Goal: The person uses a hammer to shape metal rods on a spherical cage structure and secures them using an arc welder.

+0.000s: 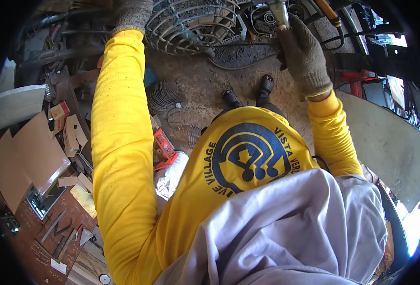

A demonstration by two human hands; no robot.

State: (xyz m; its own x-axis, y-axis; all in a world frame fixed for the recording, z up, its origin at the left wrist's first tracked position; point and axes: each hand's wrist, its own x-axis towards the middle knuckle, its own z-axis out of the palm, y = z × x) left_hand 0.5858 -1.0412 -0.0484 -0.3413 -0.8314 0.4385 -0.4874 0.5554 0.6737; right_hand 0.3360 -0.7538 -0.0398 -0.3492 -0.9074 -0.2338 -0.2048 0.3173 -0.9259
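My left hand [133, 13], in a grey-brown knit glove, is at the top edge beside a round cage of bent metal rods [179, 26]. Its fingers run out of view, so I cannot see whether they grip the cage. At the upper right, my right hand [307, 59] wears a matching glove. Its fingers are curled round the lower end of a silvery metal tool [280, 14], whose upper part is cut off by the frame. Close to that hand lies an orange-handled tool [328, 12] with a dark cable.
Coils of wire [165, 97] lie on the concrete floor [210, 78] near my feet. Cardboard pieces [27, 156] and a brown board with hand tools [53, 237] are at the left. A grey-green panel [386, 142] leans at the right. A red box [165, 147] stands by my left arm.
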